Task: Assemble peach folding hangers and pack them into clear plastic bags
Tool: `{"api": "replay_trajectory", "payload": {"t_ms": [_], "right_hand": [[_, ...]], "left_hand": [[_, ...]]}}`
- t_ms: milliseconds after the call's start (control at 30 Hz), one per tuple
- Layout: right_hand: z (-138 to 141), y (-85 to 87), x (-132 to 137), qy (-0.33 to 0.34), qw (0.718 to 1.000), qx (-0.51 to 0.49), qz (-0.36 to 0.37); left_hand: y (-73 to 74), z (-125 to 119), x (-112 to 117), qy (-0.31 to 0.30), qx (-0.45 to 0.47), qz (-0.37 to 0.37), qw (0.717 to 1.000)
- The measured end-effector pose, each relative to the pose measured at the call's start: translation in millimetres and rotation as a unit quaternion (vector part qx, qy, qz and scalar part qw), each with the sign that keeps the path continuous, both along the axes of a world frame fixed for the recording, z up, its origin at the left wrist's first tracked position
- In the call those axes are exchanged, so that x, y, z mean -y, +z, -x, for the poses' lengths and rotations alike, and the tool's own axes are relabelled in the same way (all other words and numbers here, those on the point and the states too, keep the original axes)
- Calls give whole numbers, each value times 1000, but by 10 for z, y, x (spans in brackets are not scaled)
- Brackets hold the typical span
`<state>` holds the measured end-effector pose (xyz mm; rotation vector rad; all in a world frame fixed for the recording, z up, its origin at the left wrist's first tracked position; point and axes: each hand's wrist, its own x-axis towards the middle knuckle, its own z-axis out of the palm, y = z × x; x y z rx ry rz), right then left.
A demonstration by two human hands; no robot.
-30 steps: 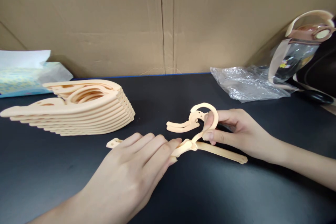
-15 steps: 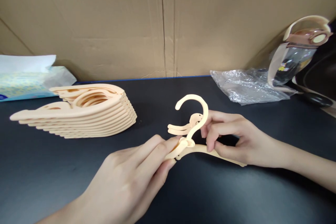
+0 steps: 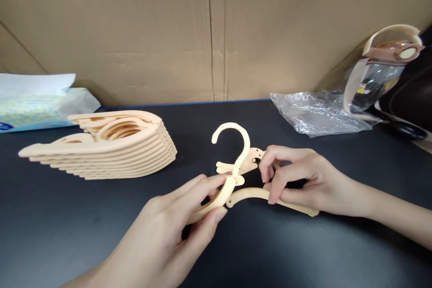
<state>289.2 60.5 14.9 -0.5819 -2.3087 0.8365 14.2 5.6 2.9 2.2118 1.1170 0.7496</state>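
A peach plastic folding hanger (image 3: 236, 180) is held over the black table (image 3: 67, 225), its hook standing upright. My left hand (image 3: 175, 229) pinches the hanger's left arm between thumb and fingers. My right hand (image 3: 297, 180) is closed on the right arm, fingertips pressing near the joint. Behind the hook lies a small loose peach hanger part (image 3: 251, 161) on the table. A stack of several folded peach hangers (image 3: 111, 146) rests at the left, apart from both hands.
A cardboard wall (image 3: 209, 31) closes the back of the table. A tissue pack (image 3: 37, 101) lies at the far left. Crumpled clear plastic wrap (image 3: 313, 112) and a tilted bottle with a peach handle (image 3: 381, 67) sit at the right.
The hook has swung up from lying flat to upright and shifted left. My left hand went from flat on the left arm to pinching and lifting it. My right hand moved from the hook to the right arm.
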Motion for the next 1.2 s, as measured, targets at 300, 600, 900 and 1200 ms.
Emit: {"api": "replay_trajectory", "payload": {"t_ms": [300, 600, 900, 1200], "right_hand": [[-33, 47, 9, 13, 1000, 0, -27], [-27, 13, -29, 27, 998, 17, -58], [-21, -11, -15, 38, 999, -19, -30], [-22, 0, -8, 34, 999, -4, -30]], "left_hand": [[11, -68, -47, 12, 201, 329, 923], [201, -135, -36, 76, 275, 383, 879], [167, -99, -118, 61, 290, 408, 864], [145, -47, -175, 25, 313, 431, 846]]}}
